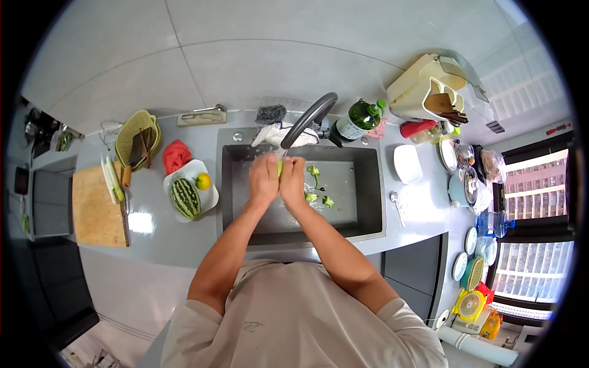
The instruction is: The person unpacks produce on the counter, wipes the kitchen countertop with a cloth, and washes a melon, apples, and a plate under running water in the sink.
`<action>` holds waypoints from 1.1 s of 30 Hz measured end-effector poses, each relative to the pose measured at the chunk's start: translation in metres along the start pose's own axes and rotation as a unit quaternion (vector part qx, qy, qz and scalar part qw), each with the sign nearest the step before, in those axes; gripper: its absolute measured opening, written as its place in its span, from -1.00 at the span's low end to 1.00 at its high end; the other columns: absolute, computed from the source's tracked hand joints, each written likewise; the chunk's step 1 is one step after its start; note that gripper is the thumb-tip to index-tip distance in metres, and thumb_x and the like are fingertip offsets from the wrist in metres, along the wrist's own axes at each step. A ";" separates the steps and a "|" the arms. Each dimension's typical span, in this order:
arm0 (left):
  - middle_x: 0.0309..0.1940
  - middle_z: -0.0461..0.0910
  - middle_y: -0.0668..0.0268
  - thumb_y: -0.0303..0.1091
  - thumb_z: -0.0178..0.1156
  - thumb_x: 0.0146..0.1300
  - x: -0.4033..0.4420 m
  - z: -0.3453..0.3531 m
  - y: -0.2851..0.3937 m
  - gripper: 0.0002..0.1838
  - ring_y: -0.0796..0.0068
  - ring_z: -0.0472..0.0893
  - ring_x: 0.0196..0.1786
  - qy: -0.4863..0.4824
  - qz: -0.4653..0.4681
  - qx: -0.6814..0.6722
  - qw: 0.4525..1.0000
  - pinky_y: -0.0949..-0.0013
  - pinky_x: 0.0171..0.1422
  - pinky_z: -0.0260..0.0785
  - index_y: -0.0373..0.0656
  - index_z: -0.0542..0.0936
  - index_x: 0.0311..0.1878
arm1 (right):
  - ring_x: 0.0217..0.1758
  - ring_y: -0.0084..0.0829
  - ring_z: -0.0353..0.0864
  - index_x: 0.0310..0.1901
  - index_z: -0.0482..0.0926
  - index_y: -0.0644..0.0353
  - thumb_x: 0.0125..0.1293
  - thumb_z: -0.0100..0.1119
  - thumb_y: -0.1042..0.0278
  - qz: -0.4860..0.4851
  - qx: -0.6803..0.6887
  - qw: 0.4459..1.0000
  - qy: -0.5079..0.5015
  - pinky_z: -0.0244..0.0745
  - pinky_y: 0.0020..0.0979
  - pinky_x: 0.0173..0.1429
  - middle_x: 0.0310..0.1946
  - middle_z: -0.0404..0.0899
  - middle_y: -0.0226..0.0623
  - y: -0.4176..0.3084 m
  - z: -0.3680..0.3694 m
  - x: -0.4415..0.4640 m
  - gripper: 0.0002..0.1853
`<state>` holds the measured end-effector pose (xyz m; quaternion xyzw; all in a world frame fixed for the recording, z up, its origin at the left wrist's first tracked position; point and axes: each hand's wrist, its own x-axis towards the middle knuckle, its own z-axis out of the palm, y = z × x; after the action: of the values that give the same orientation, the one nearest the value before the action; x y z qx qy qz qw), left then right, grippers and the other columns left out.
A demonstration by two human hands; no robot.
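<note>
My left hand point(264, 181) and my right hand point(292, 182) are close together over the left half of the sink point(379, 202), right below the spout of the dark curved faucet point(310, 118). Both have their fingers closed around a light-green vegetable point(280, 167), mostly hidden by the hands, so its exact kind does not show. Water appears to run from the spout onto it. On the sink floor, to the right of my hands, lie several green vegetable scraps with stems point(313, 197).
Left on the counter are a white dish point(209, 193) with a striped green melon point(185, 198) and a yellow fruit, a red cloth point(177, 156), a yellow-green basket point(130, 136), and a cutting board point(98, 211) with scallions. A green bottle point(357, 122) and white bowl point(407, 164) stand right.
</note>
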<state>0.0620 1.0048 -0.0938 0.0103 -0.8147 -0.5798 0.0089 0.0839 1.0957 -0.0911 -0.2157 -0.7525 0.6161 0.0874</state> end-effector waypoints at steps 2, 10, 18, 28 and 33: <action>0.02 0.69 -0.01 -0.03 -0.09 0.66 0.004 -0.002 -0.009 -0.49 0.09 0.66 0.14 0.015 0.211 0.025 0.977 0.08 0.23 0.45 -0.31 0.66 0.05 | 0.03 -0.15 0.64 0.01 0.46 0.30 0.70 -0.13 -0.01 0.295 0.185 0.936 -0.048 0.53 0.00 0.05 -0.02 0.61 -0.02 -0.042 -0.007 0.003 -0.56; -0.04 0.71 0.20 -0.14 0.12 0.58 0.012 0.010 -0.012 -0.65 0.26 0.68 0.02 -0.005 -0.313 -0.477 0.821 0.18 0.19 0.51 -0.24 0.67 0.08 | -0.07 0.17 0.64 0.11 0.46 0.30 0.68 -0.11 -0.03 -0.313 -0.195 0.929 -0.037 0.59 0.05 0.02 -0.06 0.59 0.15 -0.006 -0.026 -0.008 -0.54; -0.13 0.67 0.31 -0.15 0.11 0.60 -0.011 0.027 -0.016 -0.65 0.49 0.61 -0.08 0.029 -0.134 -0.284 0.949 0.33 0.07 0.46 -0.26 0.69 0.04 | -0.08 0.23 0.66 0.09 0.47 0.20 0.64 -0.04 -0.01 -0.158 -0.210 0.964 -0.034 0.57 0.08 0.01 -0.15 0.60 0.08 0.005 -0.021 -0.001 -0.61; -0.06 0.72 0.32 0.03 0.17 0.57 0.024 0.010 -0.024 -0.60 0.40 0.69 -0.04 -0.076 -0.264 -0.418 0.866 0.30 0.12 0.51 -0.14 0.68 0.07 | 0.17 0.12 0.61 0.20 0.48 0.35 0.67 -0.07 0.24 -0.141 -0.102 0.985 -0.009 0.51 -0.04 0.30 0.10 0.59 0.14 0.004 -0.006 -0.001 -0.66; -0.06 0.72 0.27 0.04 0.19 0.57 0.030 0.004 -0.041 -0.60 0.29 0.73 -0.02 -0.063 -0.413 -0.485 0.768 0.16 0.09 0.62 -0.14 0.63 0.09 | 0.41 -0.02 0.48 0.44 0.35 0.34 0.65 0.03 0.26 -0.200 -0.132 0.968 -0.075 0.46 -0.17 0.40 0.38 0.39 0.15 0.015 -0.022 -0.015 -0.53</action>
<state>0.0326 0.9940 -0.1335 0.3034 -0.3413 -0.8448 -0.2790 0.1092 1.1112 -0.0985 -0.0231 -0.8596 0.4954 0.1229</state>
